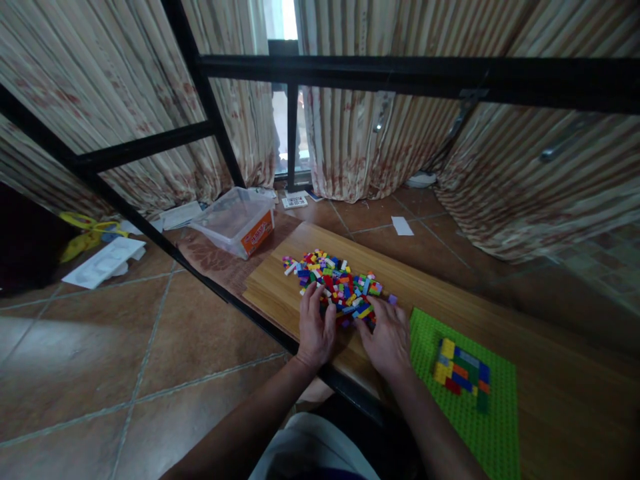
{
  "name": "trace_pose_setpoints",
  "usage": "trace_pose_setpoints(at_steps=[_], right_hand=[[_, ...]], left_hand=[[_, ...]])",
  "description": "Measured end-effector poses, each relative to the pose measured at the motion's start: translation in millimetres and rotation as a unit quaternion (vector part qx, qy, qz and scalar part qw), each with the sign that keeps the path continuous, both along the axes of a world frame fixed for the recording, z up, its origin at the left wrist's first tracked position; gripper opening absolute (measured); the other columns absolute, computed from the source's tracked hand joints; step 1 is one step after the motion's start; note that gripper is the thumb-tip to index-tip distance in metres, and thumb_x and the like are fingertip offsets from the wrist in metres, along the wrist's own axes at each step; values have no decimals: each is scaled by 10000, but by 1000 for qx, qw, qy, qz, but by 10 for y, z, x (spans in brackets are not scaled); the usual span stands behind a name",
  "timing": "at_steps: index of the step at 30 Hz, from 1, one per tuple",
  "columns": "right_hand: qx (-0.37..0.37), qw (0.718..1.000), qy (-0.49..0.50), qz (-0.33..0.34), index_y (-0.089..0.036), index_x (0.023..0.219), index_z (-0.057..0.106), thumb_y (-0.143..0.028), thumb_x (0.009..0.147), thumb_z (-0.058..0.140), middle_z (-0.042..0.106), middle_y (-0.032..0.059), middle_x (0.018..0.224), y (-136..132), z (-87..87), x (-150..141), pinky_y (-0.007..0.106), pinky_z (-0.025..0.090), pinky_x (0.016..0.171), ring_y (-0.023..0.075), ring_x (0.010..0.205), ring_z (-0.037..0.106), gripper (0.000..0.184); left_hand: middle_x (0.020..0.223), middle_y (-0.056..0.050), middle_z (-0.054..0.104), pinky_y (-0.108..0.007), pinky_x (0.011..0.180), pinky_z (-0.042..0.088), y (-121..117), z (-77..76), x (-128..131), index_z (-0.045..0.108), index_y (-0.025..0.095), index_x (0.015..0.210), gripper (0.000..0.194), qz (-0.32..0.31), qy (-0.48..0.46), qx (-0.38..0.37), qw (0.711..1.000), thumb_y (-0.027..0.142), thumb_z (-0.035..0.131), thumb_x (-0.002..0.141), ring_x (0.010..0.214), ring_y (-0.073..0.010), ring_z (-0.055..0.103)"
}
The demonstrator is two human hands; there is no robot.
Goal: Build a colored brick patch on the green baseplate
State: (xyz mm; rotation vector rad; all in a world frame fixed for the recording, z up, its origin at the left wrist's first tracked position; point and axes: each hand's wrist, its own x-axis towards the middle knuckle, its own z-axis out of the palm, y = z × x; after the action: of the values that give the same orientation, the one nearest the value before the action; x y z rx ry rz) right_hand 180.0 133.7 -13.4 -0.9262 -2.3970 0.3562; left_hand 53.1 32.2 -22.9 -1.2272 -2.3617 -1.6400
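A heap of loose, many-coloured toy building bricks (333, 277) lies on the wooden board in front of me. My left hand (317, 327) rests at the heap's near left side, its fingers spread over the bricks and nothing seen held. At the near right side, my right hand (389, 333) touches the bricks with thumb and fingers apart. Some bricks are hidden beneath both hands. To the right lies a green baseplate (465, 433), partly behind my right forearm. On it sits a block of joined bricks (463, 370) in yellow, blue, green, red and orange.
The wooden board (425, 280) extends right, with a black metal frame bar (240, 310) along its near edge. A clear plastic bin (235, 220) with an orange label stands behind left. White packaging (105, 261) and a white card (402, 226) lie on the tiled floor. Curtains hang behind.
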Motion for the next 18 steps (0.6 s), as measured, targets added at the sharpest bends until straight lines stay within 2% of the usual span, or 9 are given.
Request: trace_pose_setpoints(at_steps=[5,10,14,18], right_hand=[[-11,998,63,19,-187,1345,480,-356,907,511,641,122,1160,-7,-56,91,508,417,962,294,1086,547,470],[-17,997,54,45,-209,1336,501,-343,909,496,638,123,1162,-10,-88,126,522,426,959,294,1082,559,448],[-16,997,39,61,-206,1317,521,-315,913,481,634,115,1191,-5,-92,124,510,428,967,285,1118,539,419],[-26,998,22,55,-199,1293,547,-312,929,467,647,115,1161,-20,-100,119,489,442,946,281,1109,538,389]], left_hand=[[1427,-153,420,-489,1120,358,-16,24,17,443,200,1341,381,-14,18,20,1000,298,454,973,1355,-251,398],[1398,-153,442,-492,1092,384,-17,73,33,430,207,1344,409,-58,58,27,996,283,498,948,1323,-263,427],[1422,-154,420,-496,1065,403,-71,104,39,430,217,1352,423,-100,88,4,991,253,497,935,1315,-273,431],[1478,-158,354,-542,1090,358,-214,115,49,398,216,1386,551,-153,125,-40,980,257,576,865,1364,-313,358]])
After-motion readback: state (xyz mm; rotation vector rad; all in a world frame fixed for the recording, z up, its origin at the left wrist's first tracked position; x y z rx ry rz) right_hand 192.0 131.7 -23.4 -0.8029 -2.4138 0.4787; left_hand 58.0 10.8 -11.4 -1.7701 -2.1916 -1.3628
